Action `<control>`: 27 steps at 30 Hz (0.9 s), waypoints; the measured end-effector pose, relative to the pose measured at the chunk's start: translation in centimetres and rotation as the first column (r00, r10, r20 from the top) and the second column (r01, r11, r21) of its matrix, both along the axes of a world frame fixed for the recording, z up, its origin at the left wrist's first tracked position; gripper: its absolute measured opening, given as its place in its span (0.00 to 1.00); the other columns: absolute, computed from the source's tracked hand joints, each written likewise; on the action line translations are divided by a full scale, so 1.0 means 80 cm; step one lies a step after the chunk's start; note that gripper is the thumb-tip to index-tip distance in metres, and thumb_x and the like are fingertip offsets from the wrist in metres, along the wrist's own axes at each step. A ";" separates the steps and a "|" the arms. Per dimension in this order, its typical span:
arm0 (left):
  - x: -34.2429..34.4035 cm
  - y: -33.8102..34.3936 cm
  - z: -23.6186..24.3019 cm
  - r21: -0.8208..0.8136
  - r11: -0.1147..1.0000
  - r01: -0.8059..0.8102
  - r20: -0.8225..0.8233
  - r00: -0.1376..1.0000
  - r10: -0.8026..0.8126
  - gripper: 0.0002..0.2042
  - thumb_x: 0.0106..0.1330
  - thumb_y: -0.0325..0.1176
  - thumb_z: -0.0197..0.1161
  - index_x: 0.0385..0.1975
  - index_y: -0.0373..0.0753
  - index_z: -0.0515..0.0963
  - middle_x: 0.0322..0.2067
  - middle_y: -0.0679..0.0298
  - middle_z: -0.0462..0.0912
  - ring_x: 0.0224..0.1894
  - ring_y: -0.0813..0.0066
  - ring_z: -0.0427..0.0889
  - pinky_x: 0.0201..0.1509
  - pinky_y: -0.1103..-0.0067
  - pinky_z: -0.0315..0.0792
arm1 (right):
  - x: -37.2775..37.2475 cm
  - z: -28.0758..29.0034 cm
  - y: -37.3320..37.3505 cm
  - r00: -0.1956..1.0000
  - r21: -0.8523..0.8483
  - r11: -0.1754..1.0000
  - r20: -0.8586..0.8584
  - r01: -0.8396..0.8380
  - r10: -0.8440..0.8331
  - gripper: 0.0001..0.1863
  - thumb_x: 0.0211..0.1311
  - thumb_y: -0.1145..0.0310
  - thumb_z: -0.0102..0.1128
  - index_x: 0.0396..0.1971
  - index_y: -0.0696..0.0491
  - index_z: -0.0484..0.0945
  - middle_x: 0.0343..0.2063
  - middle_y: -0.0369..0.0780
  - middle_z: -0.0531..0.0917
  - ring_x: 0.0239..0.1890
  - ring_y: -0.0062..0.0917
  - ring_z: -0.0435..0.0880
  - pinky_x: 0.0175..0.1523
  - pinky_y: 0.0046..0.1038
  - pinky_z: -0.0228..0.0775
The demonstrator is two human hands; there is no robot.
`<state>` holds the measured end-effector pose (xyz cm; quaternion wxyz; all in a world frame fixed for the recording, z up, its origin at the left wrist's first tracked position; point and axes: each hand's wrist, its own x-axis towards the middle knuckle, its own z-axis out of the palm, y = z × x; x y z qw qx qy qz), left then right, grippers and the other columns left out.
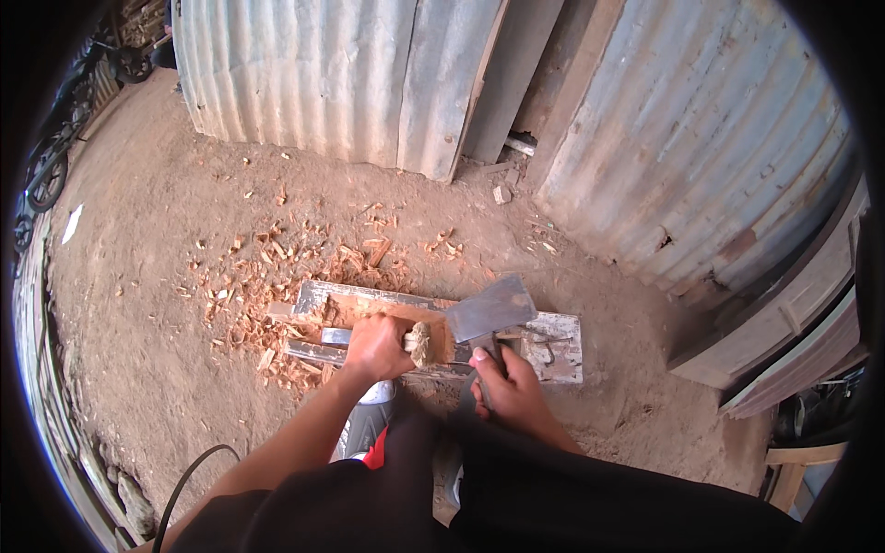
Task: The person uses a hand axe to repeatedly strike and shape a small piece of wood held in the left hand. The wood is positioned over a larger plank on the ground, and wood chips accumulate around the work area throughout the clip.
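We see the left hand closed firmly around a chisel, its frayed, pale handle end poking out on the right of the fist and its flat grey metal showing on the left. The fist covers the middle, so we take these to be one tool but cannot be certain. Directly beneath that grip lies a hollowed wooden block, reddish inside, with worn dark and whitish edges.

The right hand is clamped on the dark handle of a broad-bladed tool; the wide grey blade reaches up beyond that grip, over the block's right part.

Above and left of the left fist, we find curled wood shavings scattered across the bare ground. Just below the same fist is a shoe. Well beyond both grips stand corrugated metal sheets.
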<state>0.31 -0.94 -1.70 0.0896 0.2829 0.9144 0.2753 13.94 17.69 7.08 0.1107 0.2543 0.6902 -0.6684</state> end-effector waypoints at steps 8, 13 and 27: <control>0.010 0.050 0.019 0.328 0.944 -0.020 0.080 0.997 -0.007 0.14 0.51 0.42 0.74 0.26 0.36 0.85 0.26 0.46 0.86 0.33 0.44 0.87 0.40 0.60 0.81 | 0.011 0.064 0.011 0.997 0.067 0.995 -0.008 0.073 -0.073 0.15 0.79 0.57 0.56 0.37 0.54 0.72 0.19 0.33 0.75 0.16 0.17 0.74 0.21 0.26 0.68; 0.005 0.055 0.010 0.457 0.889 -0.010 0.005 1.000 0.008 0.12 0.45 0.36 0.74 0.25 0.34 0.84 0.26 0.44 0.84 0.34 0.41 0.85 0.40 0.59 0.81 | 0.017 0.067 0.010 0.996 0.128 0.990 -0.074 0.054 -0.045 0.15 0.79 0.56 0.55 0.39 0.55 0.73 0.20 0.33 0.76 0.17 0.17 0.75 0.23 0.25 0.68; -0.013 0.083 -0.009 0.486 0.874 0.006 -0.067 0.997 0.030 0.07 0.40 0.27 0.63 0.18 0.29 0.78 0.24 0.39 0.80 0.32 0.36 0.82 0.39 0.56 0.79 | 0.022 0.064 0.016 0.993 0.274 0.960 -0.114 0.056 -0.026 0.15 0.79 0.57 0.55 0.40 0.56 0.74 0.18 0.35 0.77 0.17 0.19 0.77 0.24 0.27 0.69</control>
